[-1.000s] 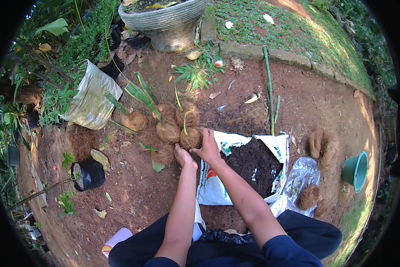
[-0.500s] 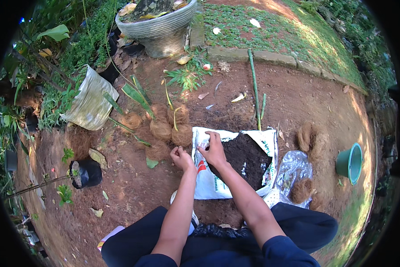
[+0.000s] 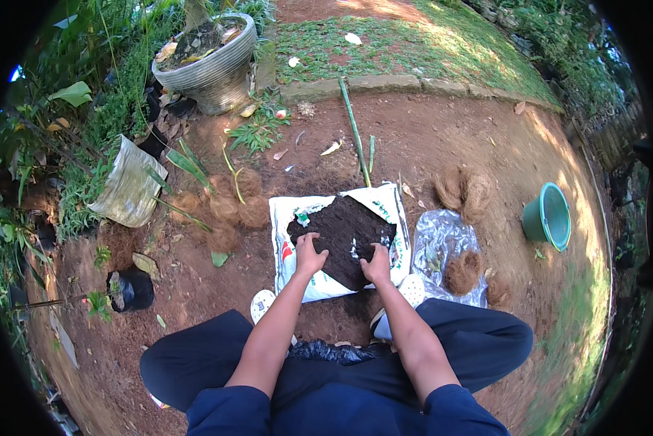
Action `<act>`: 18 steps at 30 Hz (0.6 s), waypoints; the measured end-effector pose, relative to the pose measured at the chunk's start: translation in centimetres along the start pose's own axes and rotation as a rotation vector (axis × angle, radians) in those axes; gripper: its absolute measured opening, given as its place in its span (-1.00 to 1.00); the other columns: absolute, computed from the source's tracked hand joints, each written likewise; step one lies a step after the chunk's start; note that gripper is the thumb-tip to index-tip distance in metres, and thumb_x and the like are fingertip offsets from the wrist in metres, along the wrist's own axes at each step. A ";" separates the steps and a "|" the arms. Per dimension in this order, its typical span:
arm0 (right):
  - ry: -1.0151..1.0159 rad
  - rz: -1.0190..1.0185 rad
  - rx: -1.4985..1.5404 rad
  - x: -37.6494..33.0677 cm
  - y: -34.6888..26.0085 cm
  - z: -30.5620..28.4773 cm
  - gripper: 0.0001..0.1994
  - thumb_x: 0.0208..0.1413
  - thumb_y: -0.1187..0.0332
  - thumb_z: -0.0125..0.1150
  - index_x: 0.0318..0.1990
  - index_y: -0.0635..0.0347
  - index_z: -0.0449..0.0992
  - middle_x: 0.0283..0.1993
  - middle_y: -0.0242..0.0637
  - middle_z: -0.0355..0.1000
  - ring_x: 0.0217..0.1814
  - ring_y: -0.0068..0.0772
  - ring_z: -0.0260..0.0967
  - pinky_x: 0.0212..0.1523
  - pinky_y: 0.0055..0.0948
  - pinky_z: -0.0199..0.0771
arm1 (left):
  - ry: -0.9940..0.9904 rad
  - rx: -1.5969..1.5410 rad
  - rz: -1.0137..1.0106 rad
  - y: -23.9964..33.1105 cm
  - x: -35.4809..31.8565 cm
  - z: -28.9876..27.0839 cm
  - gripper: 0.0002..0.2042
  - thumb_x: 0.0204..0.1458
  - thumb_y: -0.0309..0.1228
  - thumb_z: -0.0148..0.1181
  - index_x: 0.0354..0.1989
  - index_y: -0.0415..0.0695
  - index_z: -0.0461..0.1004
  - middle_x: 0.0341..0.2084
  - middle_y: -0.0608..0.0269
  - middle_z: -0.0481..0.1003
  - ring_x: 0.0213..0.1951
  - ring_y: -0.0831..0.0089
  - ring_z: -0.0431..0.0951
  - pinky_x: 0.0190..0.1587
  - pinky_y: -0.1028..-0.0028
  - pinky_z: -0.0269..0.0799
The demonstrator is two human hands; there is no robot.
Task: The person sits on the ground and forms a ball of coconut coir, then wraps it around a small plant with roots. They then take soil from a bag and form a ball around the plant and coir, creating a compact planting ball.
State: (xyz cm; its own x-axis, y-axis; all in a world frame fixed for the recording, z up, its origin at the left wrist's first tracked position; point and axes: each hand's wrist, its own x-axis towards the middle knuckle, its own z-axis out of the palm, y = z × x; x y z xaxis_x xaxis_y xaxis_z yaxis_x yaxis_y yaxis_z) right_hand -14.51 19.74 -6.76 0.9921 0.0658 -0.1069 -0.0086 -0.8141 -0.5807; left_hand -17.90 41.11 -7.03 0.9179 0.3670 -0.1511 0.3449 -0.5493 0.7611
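Note:
A white printed sack point(image 3: 281, 218), cut open on top, lies in front of me with dark soil point(image 3: 337, 232) showing in it. At the soil's left side is my left hand point(image 3: 309, 256), its fingers apart and nothing in it. On the right side my right hand point(image 3: 375, 264) reaches the soil's edge, fingers curved and spread from the thumb, also holding nothing. Some white bits lie on the soil between the hands. Left of the sack sit several balls of brown fibre point(image 3: 224, 207), some with long green leaves point(image 3: 188, 166) sticking out.
Right of the sack lie a clear plastic bag point(image 3: 435, 240), a fibre ball point(image 3: 462, 273) and loose brown fibre point(image 3: 464, 192). A green bucket point(image 3: 546, 216) is farther right. A black plant bag point(image 3: 131, 289) stands at left, a large ribbed pot point(image 3: 214, 73) at the back. Green stalks point(image 3: 354, 131) lie beyond the sack.
Both hands have moved from the fibre balls and the sack's left edge to the soil, and now sit apart. The view has shifted, so the surroundings appear farther left.

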 end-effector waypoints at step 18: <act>-0.572 -0.028 -0.427 -2.4 -1.7 -4.3 -0.21 -0.32 0.08 0.58 0.08 0.23 0.31 0.13 0.01 0.32 0.19 0.05 0.32 0.07 -0.16 0.50 | -0.521 0.767 0.458 0.0 -3.3 -4.9 -0.46 -0.26 0.03 0.45 -0.15 -0.04 0.52 -0.19 0.17 0.44 -0.09 0.22 0.52 0.03 0.10 0.28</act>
State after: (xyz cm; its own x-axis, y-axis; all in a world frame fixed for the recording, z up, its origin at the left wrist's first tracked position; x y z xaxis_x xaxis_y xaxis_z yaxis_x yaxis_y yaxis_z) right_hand -16.33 18.47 -2.09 0.7691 0.2874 -0.5709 0.1822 -0.9547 -0.2353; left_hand -21.85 43.58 -3.43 0.9010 -0.2676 -0.3415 -0.1936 -0.9524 0.2355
